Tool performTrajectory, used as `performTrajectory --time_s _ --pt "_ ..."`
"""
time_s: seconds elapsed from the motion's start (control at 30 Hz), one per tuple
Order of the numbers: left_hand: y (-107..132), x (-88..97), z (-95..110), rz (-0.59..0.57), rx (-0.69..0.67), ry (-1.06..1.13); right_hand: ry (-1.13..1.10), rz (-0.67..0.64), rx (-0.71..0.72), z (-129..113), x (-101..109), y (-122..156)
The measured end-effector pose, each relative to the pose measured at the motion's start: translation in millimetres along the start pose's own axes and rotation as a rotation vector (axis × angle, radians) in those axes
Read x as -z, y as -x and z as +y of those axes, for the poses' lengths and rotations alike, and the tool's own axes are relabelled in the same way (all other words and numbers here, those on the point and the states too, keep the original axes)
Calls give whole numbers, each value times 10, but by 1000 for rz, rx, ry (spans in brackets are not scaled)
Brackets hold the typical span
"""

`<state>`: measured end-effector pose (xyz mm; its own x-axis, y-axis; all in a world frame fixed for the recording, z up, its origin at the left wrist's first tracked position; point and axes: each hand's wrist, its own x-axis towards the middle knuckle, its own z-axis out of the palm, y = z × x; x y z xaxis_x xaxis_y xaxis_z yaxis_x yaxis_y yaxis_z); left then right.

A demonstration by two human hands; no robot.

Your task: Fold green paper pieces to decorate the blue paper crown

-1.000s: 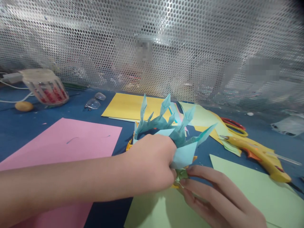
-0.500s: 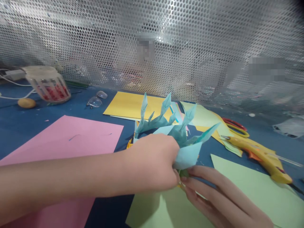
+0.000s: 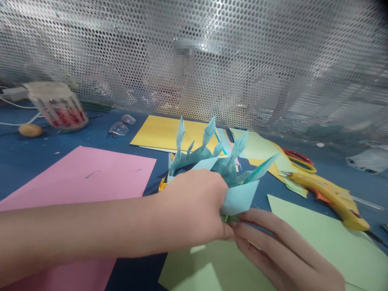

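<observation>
A light-blue folded paper flower (image 3: 212, 161) with several pointed petals stands at the middle of the blue table. My left hand (image 3: 190, 208) reaches in from the left and is closed around its near side. My right hand (image 3: 279, 250) comes from the lower right, its fingers pressed against the flower's underside where a small green and yellow piece (image 3: 228, 219) peeks out. What those fingertips pinch is hidden by my left hand. Under both hands lies a light-green paper sheet (image 3: 321, 242).
A pink sheet (image 3: 91, 178) lies at left, a yellow sheet (image 3: 163, 133) behind the flower. A yellow glue gun (image 3: 330, 198) and red-yellow scissors (image 3: 298, 159) rest at right. Glasses (image 3: 121, 126), a clear container with red contents (image 3: 57, 107) and a perforated metal screen (image 3: 242, 60) stand at the back.
My right fingers have slid up closer under the flower, meeting my left hand. The flower has shifted slightly left and toward me.
</observation>
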<state>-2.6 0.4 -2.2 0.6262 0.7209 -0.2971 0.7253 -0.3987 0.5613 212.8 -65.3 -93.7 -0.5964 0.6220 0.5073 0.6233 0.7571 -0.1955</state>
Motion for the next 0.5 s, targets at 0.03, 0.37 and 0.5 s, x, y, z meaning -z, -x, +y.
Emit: performTrajectory --time_s 0.03,0.37,0.5 --pt "-1 -3 -4 0 3 -12 9 -7 0 1 0 -7" --pt "16 -12 16 27 20 -17 87 -30 61 32 13 -3" --pt "8 -13 7 50 13 -33 82 -44 52 36 20 20"
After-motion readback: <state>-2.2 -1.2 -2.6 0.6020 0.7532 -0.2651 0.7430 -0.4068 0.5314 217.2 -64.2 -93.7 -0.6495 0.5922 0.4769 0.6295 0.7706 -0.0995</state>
